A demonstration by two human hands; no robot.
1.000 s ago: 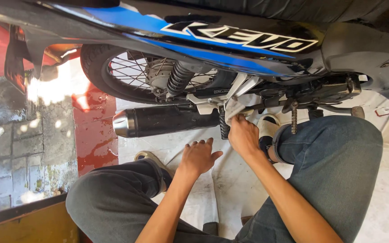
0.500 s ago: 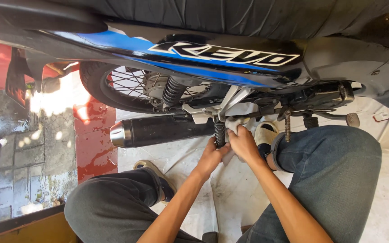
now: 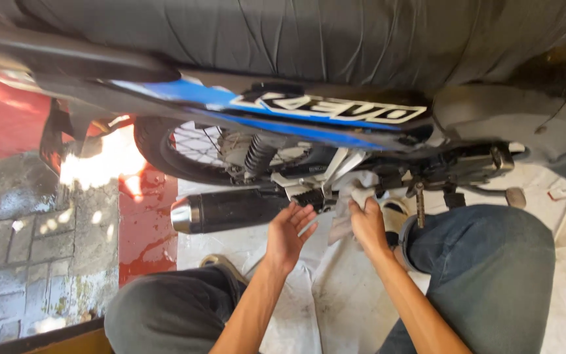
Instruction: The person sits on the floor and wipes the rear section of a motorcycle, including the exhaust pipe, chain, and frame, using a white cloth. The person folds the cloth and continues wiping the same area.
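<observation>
My right hand [image 3: 368, 226] clamped on white rag [image 3: 355, 196]; footpeg [image 3: 309, 198] at 9 o'clock — left hand [image 3: 288, 233] nearer, fingers spread apart, empty.

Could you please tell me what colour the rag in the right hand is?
The rag is white; the head view shows it.

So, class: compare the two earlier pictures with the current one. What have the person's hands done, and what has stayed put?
The left hand rose from the white floor sheet to the black footpeg, open palm beside it. The right hand kept its place, now gripping a pale rag against the frame. The motorcycle, black exhaust and bent knees stayed put.
</observation>
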